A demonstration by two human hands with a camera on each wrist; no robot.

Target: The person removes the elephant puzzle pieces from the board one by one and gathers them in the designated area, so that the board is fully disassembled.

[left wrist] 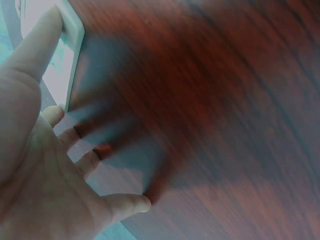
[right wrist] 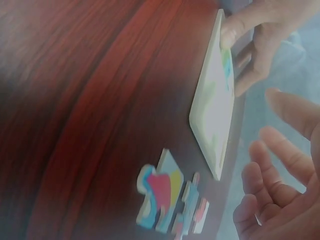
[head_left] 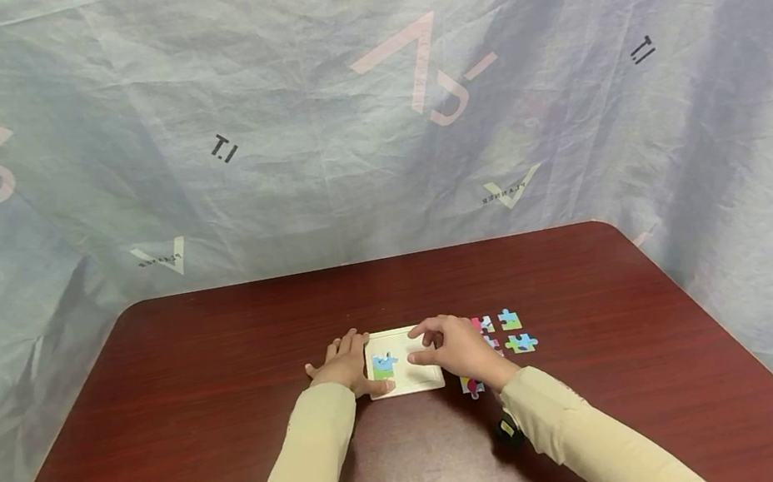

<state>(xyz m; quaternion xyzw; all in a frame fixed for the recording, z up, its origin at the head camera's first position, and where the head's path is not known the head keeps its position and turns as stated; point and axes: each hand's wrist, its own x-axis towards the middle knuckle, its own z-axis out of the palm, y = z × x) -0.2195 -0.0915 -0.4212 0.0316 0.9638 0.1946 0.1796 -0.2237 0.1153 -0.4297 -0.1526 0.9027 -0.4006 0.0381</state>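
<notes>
A pale puzzle tray (head_left: 418, 380) lies flat on the table, with joined blue and green puzzle pieces (head_left: 382, 370) in its left part. My left hand (head_left: 348, 368) is spread at the tray's left side. Its thumb rests on the near left corner, while in the left wrist view the other fingers (left wrist: 88, 163) reach down beside the tray (left wrist: 76, 32). Over the tray's right side hovers my right hand (head_left: 460, 349), thumb and index finger apart. No piece shows between its fingers in the right wrist view, where the hand (right wrist: 287, 182) is clear of the tray (right wrist: 212, 107).
Loose puzzle pieces lie right of the tray: a blue-green piece (head_left: 522, 343), another above it (head_left: 509, 320), and a multicoloured piece (head_left: 472, 385) near my right wrist. My right hand partly hides several others. A small black device (head_left: 509, 428) sits under my right forearm. A grey cloth (head_left: 306, 119) hangs behind the table.
</notes>
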